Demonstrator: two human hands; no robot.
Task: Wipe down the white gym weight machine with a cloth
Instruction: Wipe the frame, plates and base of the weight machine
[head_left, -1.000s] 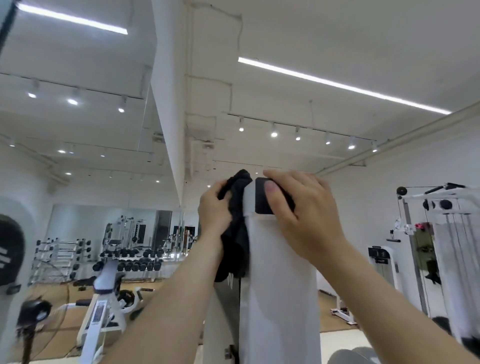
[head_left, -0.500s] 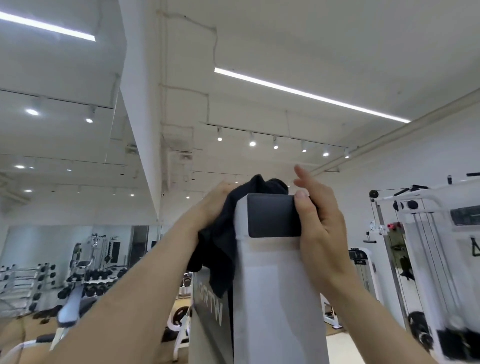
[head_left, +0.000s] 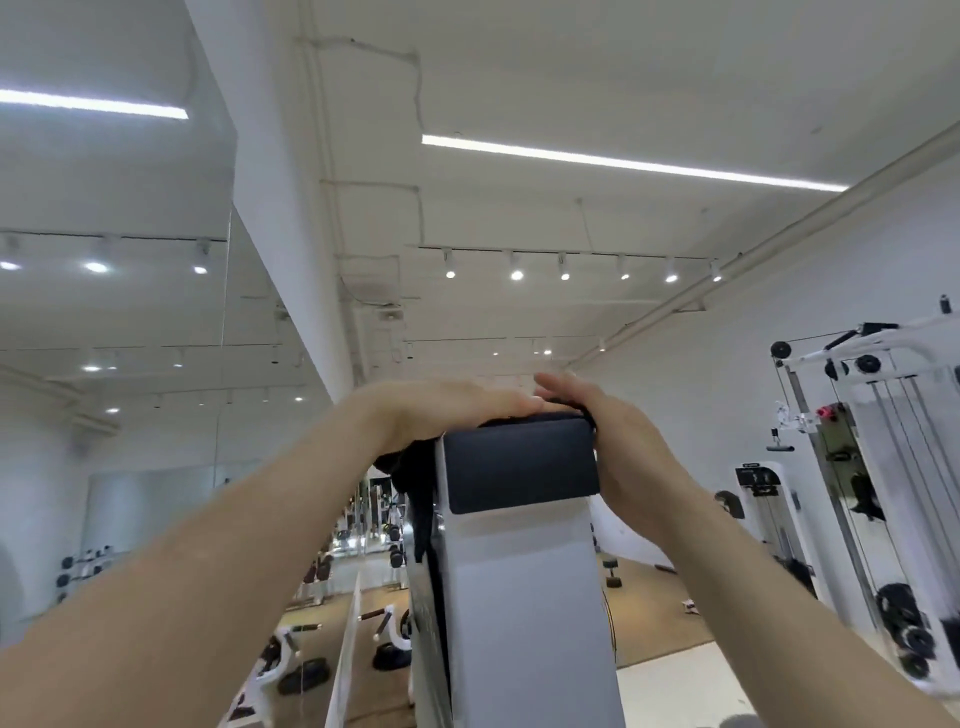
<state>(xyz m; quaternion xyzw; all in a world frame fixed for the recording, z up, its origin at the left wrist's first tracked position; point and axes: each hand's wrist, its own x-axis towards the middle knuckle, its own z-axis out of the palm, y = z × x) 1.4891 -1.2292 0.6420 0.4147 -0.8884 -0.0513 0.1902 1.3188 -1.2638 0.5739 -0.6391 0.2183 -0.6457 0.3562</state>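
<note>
**Hands at the top of the column, cloth under the left palm**

The left hand (head_left: 457, 410) lies flat across the top edge of the white weight machine (head_left: 519, 597). Its fingers are straight and together, pressing the dark cloth (head_left: 410, 478) onto the top face. The right hand (head_left: 618, 452) stands against the top right corner, palm to the column's right side, fingers straight and reaching up past the edge. It pinches nothing that shows, though its thumb is hidden. Most of the cloth is covered by the left palm. A loose fold spills over the top left corner and hangs down the left side. Just under the top edge, on the front face between the two hands, sits a black panel (head_left: 519, 465).

The step in hand looks like the wiping of the top face, with the right hand steadying the column rather than cleaning. The next move probably calls for flat, even pressure as the cloth is drawn along the top toward the right corner, so the right hand would have to give way. The hanging fold should be gathered first so it does not slide off the left edge. The front face and black panel would follow.

Farther off, a cable machine (head_left: 883, 467) stands at the right and dumbbells (head_left: 395, 556) lie low at the left, under strip lights (head_left: 623, 161).
</note>
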